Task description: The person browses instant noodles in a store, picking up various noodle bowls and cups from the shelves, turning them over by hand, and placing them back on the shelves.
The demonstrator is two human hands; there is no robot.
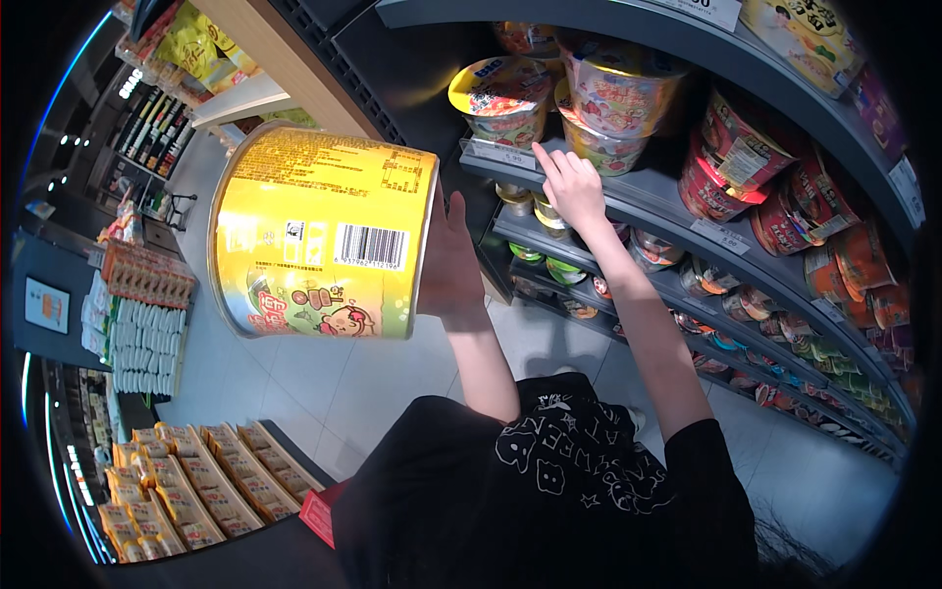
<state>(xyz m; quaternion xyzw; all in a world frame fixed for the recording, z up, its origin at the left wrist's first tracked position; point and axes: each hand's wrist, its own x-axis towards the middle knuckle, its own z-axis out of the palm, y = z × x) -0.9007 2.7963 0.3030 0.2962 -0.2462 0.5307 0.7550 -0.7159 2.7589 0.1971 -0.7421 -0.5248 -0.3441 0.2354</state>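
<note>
A large yellow instant-noodle tub (324,235), tipped on its side, shows a barcode and cartoon print. My left hand (452,258) holds it at its right end, the palm against that end and most of the fingers hidden behind the tub. My right hand (570,184) is at the shelf's front edge, its index finger extended to the price label (503,154), holding nothing. Just above that finger stands a yellow-lidded noodle bowl (504,103). Pink noodle buckets (618,88), one on top of another, are to the right of it.
Red noodle bowls (725,158) fill the same shelf further right. Lower shelves (581,258) carry more cups. At left stand a wooden-edged shelf (294,59) and stacked cartons (143,272). Trays of packaged snacks (199,486) lie at lower left, beside a red sign (318,519).
</note>
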